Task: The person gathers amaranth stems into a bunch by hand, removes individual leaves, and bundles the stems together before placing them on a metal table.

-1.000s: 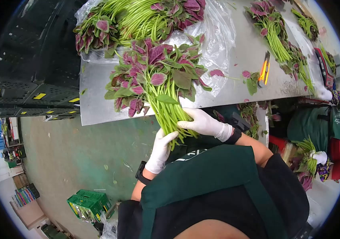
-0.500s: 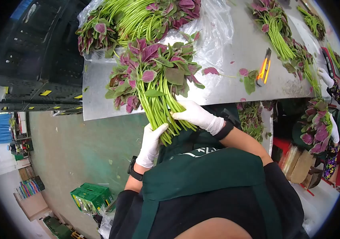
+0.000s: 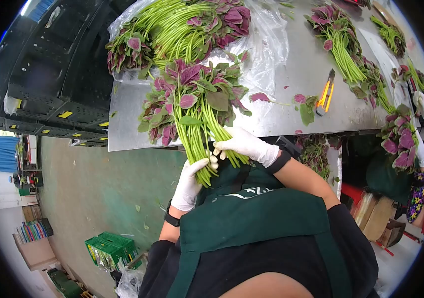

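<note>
Your left hand and right hand, fingers curled, are gripping separate parts of the leafy bunch, and slackening could drop stems.

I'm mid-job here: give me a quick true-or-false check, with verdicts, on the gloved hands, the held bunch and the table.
1. The left hand and right hand both grip stems of one amaranth bunch. True.
2. The right hand holds the orange-handled cutter. False: the orange-handled cutter lies on the metal table.
3. The held bunch's leaves point toward the apron. False: they point away; the stem ends point toward the apron.
4. A large amaranth pile lies on clear plastic. True.
5. The green crate stands on the table. False: the green crate is at floor level.
</note>
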`<state>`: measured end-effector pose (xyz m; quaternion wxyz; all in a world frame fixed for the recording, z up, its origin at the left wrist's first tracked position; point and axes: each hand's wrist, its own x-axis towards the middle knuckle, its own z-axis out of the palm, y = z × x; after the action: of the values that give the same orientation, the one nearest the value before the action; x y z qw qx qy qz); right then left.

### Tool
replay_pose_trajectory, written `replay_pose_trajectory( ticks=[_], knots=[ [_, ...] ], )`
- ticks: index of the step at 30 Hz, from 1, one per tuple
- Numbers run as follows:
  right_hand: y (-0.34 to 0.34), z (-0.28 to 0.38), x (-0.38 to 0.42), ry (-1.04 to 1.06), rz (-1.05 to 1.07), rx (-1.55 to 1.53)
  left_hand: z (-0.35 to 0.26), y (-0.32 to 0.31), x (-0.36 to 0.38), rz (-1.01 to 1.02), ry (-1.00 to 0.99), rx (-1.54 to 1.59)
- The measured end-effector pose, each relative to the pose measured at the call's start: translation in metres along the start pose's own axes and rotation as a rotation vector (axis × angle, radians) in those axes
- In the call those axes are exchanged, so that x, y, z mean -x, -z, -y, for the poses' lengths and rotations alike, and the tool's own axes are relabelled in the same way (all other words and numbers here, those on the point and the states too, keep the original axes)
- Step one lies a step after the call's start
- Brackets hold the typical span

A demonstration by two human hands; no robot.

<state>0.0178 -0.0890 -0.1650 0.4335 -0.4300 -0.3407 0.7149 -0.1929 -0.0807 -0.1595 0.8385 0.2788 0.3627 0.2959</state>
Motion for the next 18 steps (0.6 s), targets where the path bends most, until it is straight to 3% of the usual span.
replay_pose_trajectory(
  ticks=[3, 4, 7, 8, 9, 11, 12, 15, 17, 18],
  knots=[
    [-0.007, 0.003, 0.002, 0.065, 0.038, 0.098, -0.012, -0.011, 0.001, 0.025, -0.013, -0.226],
    [-0.013, 0.012, 0.009, 0.022, -0.061, 0.213, -0.020, -0.025, 0.007, -0.082, -0.069, -0.437],
    [-0.038, 0.052, 0.038, 0.558, -0.312, 0.825, -0.056, -0.064, 0.032, -0.122, -0.245, -0.659],
    [-0.039, 0.060, 0.043, 0.655, -0.290, 0.785, -0.059, -0.066, 0.034, -0.030, -0.322, -0.557],
    [-0.033, 0.056, 0.035, 0.586, -0.322, 0.773, -0.061, -0.066, 0.025, -0.083, -0.333, -0.670],
    [-0.010, 0.061, 0.018, 0.154, -0.175, 0.248, -0.050, -0.035, -0.018, 0.011, -0.290, -0.440],
    [0.000, 0.060, 0.016, 0.129, -0.183, 0.086, -0.052, -0.039, -0.023, -0.063, -0.297, -0.454],
    [0.009, 0.067, 0.039, 0.367, -0.235, 0.289, -0.066, -0.071, 0.002, -0.138, -0.400, -0.418],
    [0.015, 0.066, 0.040, 0.258, -0.236, 0.237, -0.057, -0.069, -0.017, -0.165, -0.440, -0.502],
    [0.033, 0.054, 0.030, 0.151, -0.206, 0.155, -0.049, -0.050, -0.036, -0.087, -0.218, -0.381]
  ],
)
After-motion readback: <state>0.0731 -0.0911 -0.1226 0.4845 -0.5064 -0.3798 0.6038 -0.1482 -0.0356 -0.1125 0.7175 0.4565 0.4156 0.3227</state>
